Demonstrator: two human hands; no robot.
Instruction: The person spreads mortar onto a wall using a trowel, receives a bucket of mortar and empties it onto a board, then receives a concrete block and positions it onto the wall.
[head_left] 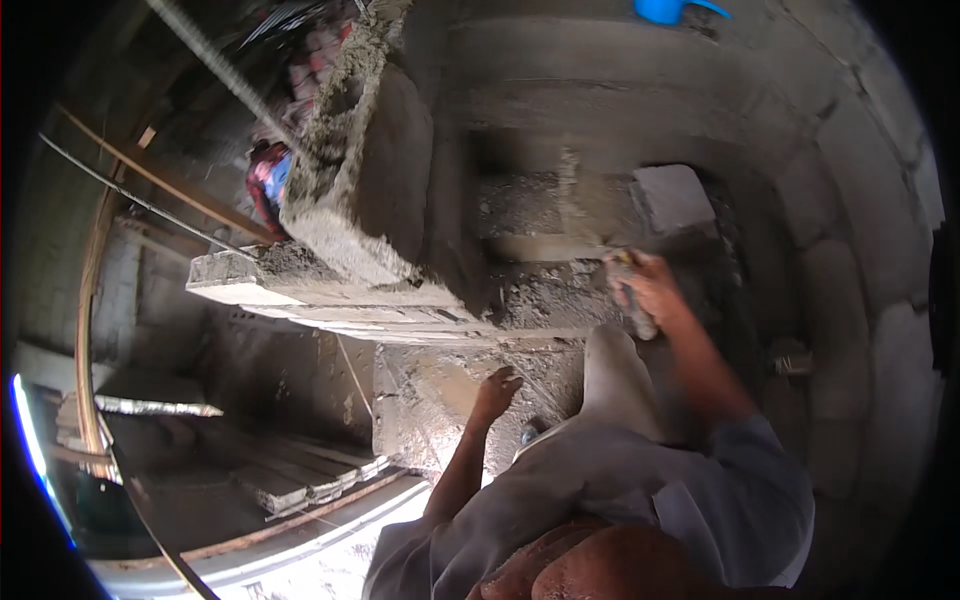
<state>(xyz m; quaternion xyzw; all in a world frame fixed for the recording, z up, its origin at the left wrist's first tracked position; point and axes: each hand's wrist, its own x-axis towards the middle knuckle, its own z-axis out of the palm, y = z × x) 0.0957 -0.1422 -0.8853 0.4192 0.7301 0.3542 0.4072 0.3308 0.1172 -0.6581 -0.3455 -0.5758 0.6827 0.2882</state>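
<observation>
My right hand (650,285) grips a grey, mortar-coated hand tool (640,320) with a yellowish handle, probably a trowel, just beyond my right knee (610,360). The tool is beside a ledge of wet mortar (540,300); a blurred, pale board-like strip (550,247) lies above that. My left hand (496,390) hangs open with bent fingers over a lower mortar-smeared surface (420,380), holding nothing I can see. A hollow concrete block (365,190) with a rough top sits on the block wall (250,280) at left. A smaller pale block (672,200) lies beyond my right hand.
Steel bars (210,60) and timber poles (185,190) cross the left side. What looks like a person (270,190) in red and blue is behind the block. A block wall (840,250) curves along the right. A blue plastic scoop (660,10) is at the top.
</observation>
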